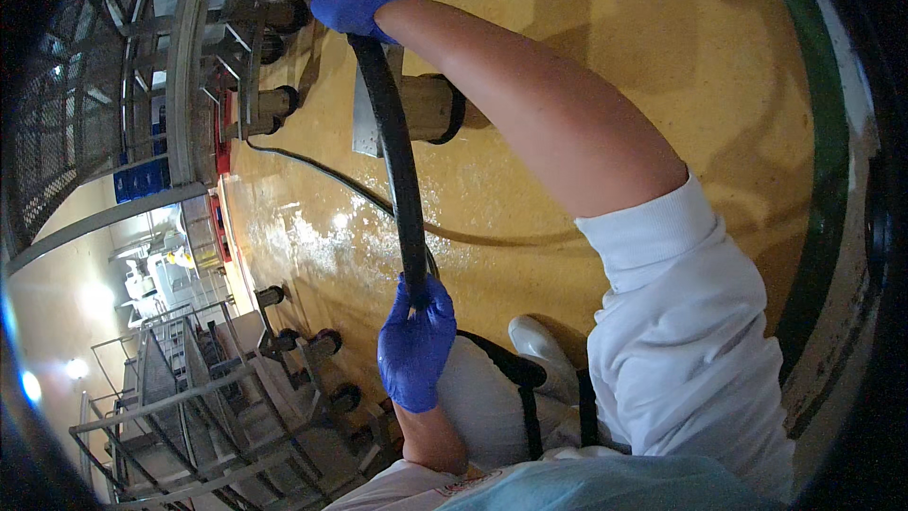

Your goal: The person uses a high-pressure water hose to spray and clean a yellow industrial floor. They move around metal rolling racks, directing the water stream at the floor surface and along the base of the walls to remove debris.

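Note:
A thick black hose (392,142) stretches between my two gloved hands, bowing slightly. My right hand (359,0), in a blue glove, is wrapped round its far end at the top of the view. Beside that hand is a blurred pale patch, possibly water spray. Lower down, my left hand (416,345), also blue-gloved, grips the hose nearer my body. Its fingers close round the hose, and the part inside the palm is hidden. Behind the held length, a thinner dark hose (322,167) trails over the wet yellow floor (530,170).
Metal racks on wheels (180,66) stand at the upper left, with a blue crate (142,180) among them. A wheeled metal frame (189,397) fills the lower left. Close behind the hose is a caster wheel (459,109). A green floor border (823,180) runs along the right wall.

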{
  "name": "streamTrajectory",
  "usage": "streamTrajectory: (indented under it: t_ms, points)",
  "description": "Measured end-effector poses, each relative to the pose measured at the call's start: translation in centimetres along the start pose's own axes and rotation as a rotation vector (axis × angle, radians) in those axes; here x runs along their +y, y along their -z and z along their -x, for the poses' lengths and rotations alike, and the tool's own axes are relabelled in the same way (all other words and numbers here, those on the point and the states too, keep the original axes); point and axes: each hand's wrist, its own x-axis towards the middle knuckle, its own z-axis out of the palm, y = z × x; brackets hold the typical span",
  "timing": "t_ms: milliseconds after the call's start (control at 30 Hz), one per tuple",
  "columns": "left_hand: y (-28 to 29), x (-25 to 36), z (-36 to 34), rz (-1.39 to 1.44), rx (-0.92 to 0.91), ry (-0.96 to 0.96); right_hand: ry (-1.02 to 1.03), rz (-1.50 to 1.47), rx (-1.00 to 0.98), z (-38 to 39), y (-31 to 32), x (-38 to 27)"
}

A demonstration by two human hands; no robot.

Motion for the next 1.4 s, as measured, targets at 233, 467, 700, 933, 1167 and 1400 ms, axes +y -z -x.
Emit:
streamTrajectory:
  t_ms: [233,467,700,933,1167,1400]
  points:
    - [0.0,1.1,0.9,0.048,-0.046,-0.096,-0.259,-0.289,0.061,3.2,1.9,-3.5]
    - [-0.6,1.6,0.9,0.041,-0.111,0.012,-0.165,-0.352,0.200,3.3,2.0,-1.0]
    - [0.5,2.8,1.0,-0.017,-0.161,-0.006,-0.111,-0.397,0.070,3.8,2.4,-2.1]
    - [0.3,1.6,1.3,-0.044,-0.207,0.026,-0.037,-0.224,-0.070,3.3,5.6,-2.4]
    - [1.2,2.3,1.4,-0.084,-0.200,-0.049,-0.109,-0.226,-0.120,3.7,5.0,-3.5]
    - [1.1,2.4,1.3,-0.025,-0.162,-0.007,0.056,-0.222,-0.064,3.4,2.9,-2.4]
